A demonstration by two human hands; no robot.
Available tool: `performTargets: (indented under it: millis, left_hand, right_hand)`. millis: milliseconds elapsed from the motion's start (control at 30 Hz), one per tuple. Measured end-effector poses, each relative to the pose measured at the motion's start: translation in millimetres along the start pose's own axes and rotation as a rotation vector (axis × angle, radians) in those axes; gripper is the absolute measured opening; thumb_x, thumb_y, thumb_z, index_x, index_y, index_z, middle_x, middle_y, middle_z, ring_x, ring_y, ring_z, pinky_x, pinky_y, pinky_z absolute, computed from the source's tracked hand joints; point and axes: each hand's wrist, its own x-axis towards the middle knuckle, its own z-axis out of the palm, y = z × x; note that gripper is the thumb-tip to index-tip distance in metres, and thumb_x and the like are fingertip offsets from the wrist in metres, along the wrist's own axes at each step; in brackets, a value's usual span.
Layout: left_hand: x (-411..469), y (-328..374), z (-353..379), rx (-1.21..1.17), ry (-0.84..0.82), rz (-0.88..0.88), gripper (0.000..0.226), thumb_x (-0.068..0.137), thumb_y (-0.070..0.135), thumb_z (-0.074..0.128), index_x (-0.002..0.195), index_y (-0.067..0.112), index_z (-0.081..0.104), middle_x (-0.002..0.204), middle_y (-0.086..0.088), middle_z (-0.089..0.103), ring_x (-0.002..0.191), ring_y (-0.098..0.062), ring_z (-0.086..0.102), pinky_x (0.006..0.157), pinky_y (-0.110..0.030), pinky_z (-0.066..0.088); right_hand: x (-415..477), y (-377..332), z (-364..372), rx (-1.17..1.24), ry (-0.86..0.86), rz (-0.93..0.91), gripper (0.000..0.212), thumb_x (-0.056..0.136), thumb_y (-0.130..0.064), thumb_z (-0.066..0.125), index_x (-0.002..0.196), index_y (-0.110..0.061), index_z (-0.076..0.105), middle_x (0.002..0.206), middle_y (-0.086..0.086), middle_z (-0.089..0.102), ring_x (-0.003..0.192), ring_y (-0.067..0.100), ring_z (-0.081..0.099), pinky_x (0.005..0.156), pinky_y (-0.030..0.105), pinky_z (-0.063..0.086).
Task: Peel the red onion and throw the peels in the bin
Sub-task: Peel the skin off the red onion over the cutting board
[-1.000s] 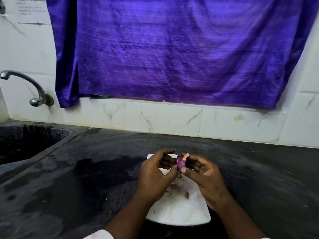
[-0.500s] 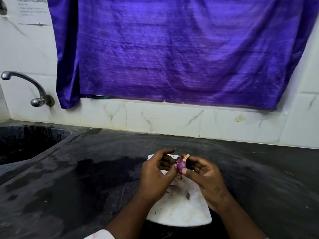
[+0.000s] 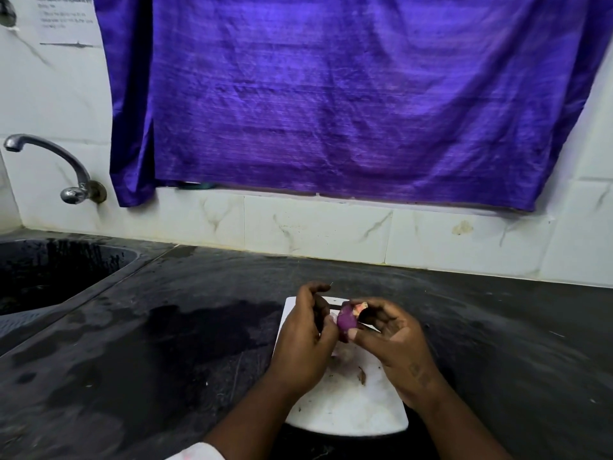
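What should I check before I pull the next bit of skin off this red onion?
1. Red onion held over the white board: ok.
2. Right hand grip: ok, fingers curl round the onion.
3. Left hand in place: ok, thumb presses the onion's left side.
4. Skin all off: not ok, a pale dry flap sticks up at the top.
5. Peel scraps gathered: not ok, they lie loose on the board.
6. Bin within reach: cannot tell, no bin in view.
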Motion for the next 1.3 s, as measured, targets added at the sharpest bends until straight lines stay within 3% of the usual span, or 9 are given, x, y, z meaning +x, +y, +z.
performTargets:
  millis: [133, 333, 433, 500, 667, 733, 867, 1067, 1300]
  left_hand:
    - [3, -7, -1, -0.026, -0.002, -0.075, 0.038, 0.102, 0.011, 0.051, 0.132, 0.033, 0.042, 0.101, -0.003, 0.07, 0.081, -0.007, 0.077, 0.065, -0.039, 0.065]
    - [3, -10, 3, 0.04, -0.033, -0.074, 0.032, 0.101, 0.016, 0.057, 0.12, 0.038, 0.045, 0.089, 0.0, 0.069, 0.078, -0.01, 0.075, 0.059, -0.035, 0.064]
    - [5, -16, 2, 0.162, -0.012, -0.081, 0.03, 0.099, 0.012, 0.057, 0.12, 0.03, 0.047, 0.072, 0.008, 0.059, 0.065, -0.002, 0.062, 0.055, -0.024, 0.049]
    - [7, -19, 0, 0.218, 0.025, -0.108, 0.027, 0.096, 0.008, 0.055, 0.117, 0.025, 0.051, 0.07, 0.009, 0.053, 0.063, -0.003, 0.053, 0.058, -0.026, 0.037]
    - [7, -17, -1, 0.187, 0.108, -0.057, 0.024, 0.102, 0.013, 0.049, 0.116, 0.027, 0.061, 0.1, 0.011, 0.067, 0.091, -0.004, 0.064, 0.073, -0.027, 0.052]
    - [6, -9, -2, 0.083, 0.138, -0.028, 0.022, 0.103, 0.017, 0.055, 0.119, 0.029, 0.063, 0.105, 0.014, 0.07, 0.097, -0.002, 0.066, 0.075, -0.018, 0.054]
    - [2, 2, 0, -0.105, 0.022, -0.013, 0.027, 0.096, 0.014, 0.071, 0.122, 0.022, 0.066, 0.103, 0.005, 0.073, 0.091, -0.005, 0.072, 0.061, -0.014, 0.055]
    - [6, -1, 1, -0.134, 0.059, -0.074, 0.036, 0.09, 0.008, 0.075, 0.118, 0.029, 0.066, 0.101, 0.005, 0.073, 0.092, -0.011, 0.073, 0.072, -0.025, 0.062]
    - [5, -2, 1, -0.111, 0.058, -0.084, 0.035, 0.086, 0.021, 0.082, 0.117, 0.03, 0.067, 0.097, 0.008, 0.072, 0.092, -0.006, 0.072, 0.068, -0.027, 0.064]
  right_hand:
    - [2, -2, -2, 0.176, -0.009, 0.032, 0.044, 0.071, 0.013, 0.075, 0.107, -0.012, 0.072, 0.11, 0.011, 0.077, 0.101, 0.024, 0.075, 0.082, 0.031, 0.062]
    - [3, -2, 0, 0.319, -0.056, 0.106, 0.044, 0.082, 0.025, 0.053, 0.108, -0.006, 0.07, 0.109, 0.018, 0.076, 0.095, 0.027, 0.074, 0.079, 0.031, 0.062]
    - [4, -2, -2, 0.429, -0.063, 0.111, 0.037, 0.08, 0.015, 0.06, 0.11, -0.004, 0.069, 0.113, 0.021, 0.074, 0.096, 0.029, 0.074, 0.077, 0.031, 0.063]
    - [6, 0, -5, 0.485, -0.05, 0.13, 0.036, 0.081, 0.01, 0.058, 0.112, -0.003, 0.066, 0.113, 0.02, 0.075, 0.098, 0.028, 0.074, 0.075, 0.03, 0.063]
    - [5, 5, 0, 0.302, -0.004, 0.181, 0.037, 0.088, 0.015, 0.056, 0.117, -0.005, 0.068, 0.114, 0.017, 0.076, 0.099, 0.027, 0.074, 0.086, 0.032, 0.061]
    - [5, 4, 1, 0.254, 0.012, 0.178, 0.037, 0.087, 0.013, 0.059, 0.114, -0.009, 0.07, 0.113, 0.014, 0.077, 0.102, 0.026, 0.074, 0.09, 0.033, 0.06]
    - [4, 2, 1, 0.211, -0.001, 0.169, 0.036, 0.091, 0.008, 0.059, 0.107, -0.018, 0.077, 0.111, 0.008, 0.078, 0.102, 0.023, 0.075, 0.085, 0.028, 0.061]
    - [5, 4, 4, 0.101, -0.048, 0.145, 0.038, 0.084, -0.013, 0.071, 0.122, -0.017, 0.072, 0.119, 0.004, 0.076, 0.113, 0.023, 0.071, 0.096, 0.038, 0.057]
    - [5, 10, -2, -0.008, -0.059, 0.05, 0.033, 0.085, 0.006, 0.071, 0.113, -0.009, 0.076, 0.111, 0.006, 0.079, 0.107, 0.019, 0.073, 0.082, 0.023, 0.059]
